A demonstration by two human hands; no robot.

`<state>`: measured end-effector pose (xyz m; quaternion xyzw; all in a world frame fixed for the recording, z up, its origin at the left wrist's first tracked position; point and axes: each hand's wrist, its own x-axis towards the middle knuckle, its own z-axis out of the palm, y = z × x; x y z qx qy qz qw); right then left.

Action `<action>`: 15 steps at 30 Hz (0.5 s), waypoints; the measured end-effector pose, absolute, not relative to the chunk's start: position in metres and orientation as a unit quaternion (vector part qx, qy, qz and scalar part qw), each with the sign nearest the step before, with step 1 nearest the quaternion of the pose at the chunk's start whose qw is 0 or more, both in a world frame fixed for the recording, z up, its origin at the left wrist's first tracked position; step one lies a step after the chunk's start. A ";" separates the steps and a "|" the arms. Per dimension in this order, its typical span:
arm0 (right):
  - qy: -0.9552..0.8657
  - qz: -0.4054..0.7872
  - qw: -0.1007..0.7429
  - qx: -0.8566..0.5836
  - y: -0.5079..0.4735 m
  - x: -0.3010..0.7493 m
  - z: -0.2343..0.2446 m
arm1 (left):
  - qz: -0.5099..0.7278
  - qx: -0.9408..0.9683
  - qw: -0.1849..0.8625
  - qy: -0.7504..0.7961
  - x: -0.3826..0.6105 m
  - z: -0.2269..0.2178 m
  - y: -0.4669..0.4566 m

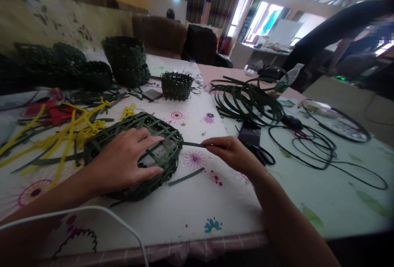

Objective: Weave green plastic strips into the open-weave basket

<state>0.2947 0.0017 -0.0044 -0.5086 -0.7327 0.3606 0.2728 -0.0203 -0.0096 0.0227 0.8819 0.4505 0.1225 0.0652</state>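
Observation:
My left hand [123, 162] lies spread over a dark green woven basket [168, 143], which sits on its side on the floral tablecloth [197, 201]. My right hand [230, 154] pinches a narrow green strip [192, 144] between thumb and fingers, and the strip's far end meets the basket's woven wall. A loose green strip [186, 176] lies on the cloth just below the gap between my hands. The basket's underside is hidden.
Yellow strips [58, 135] lie left of the basket. Woven baskets [124, 53] stand further back, beside a small one [177, 86]. To the right are coiled green strips [246, 100], black hoops [308, 148] and a dark phone [249, 133]. A white cable [76, 209] crosses the foreground.

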 end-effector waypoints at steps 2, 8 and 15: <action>-0.733 0.353 0.275 -0.512 0.002 0.293 -0.004 | 0.113 0.885 0.060 0.448 -0.019 0.022 -0.010; -0.742 0.312 0.288 -0.519 0.002 0.288 -0.007 | 0.108 0.892 0.073 0.432 -0.021 0.020 -0.009; -0.776 0.248 0.266 -0.515 0.004 0.285 0.000 | 0.119 0.891 0.095 0.428 -0.023 0.018 -0.010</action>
